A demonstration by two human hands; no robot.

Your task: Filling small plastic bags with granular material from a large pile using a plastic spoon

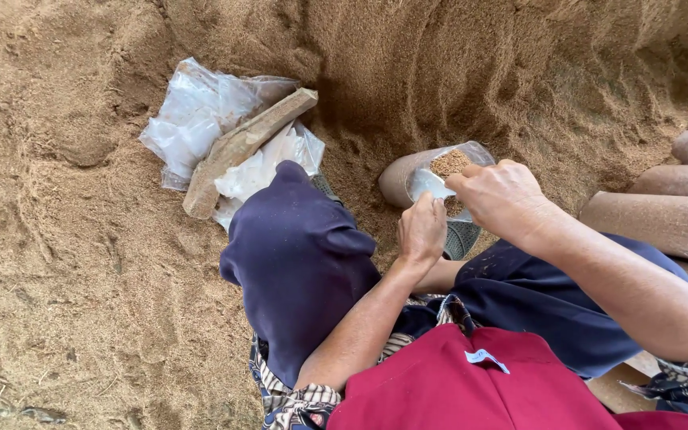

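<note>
Cloth in red (439,382) fills the near edge, over dark blue trousers (304,263) with one knee raised. Both forearms reach forward from there. Left hand (422,231) is curled narrow, its fingertips pinching the near rim of a clear plastic bag (428,177). Right hand (499,195) is bent over the bag's mouth from the right, fingers closed on the rim there. Bag leans on the sawdust (81,239) just ahead of the knees, packed brown with the same stuff, which shows at its open top. Under the hands lies a grey sandal (462,239). At the right edge lie several filled bags (662,223), stacked on their sides. Farther left, empty plastic bags (201,119) lie in a heap, a wooden stick (244,147) resting across them. Beyond, the sawdust rises in a steep bank.
</note>
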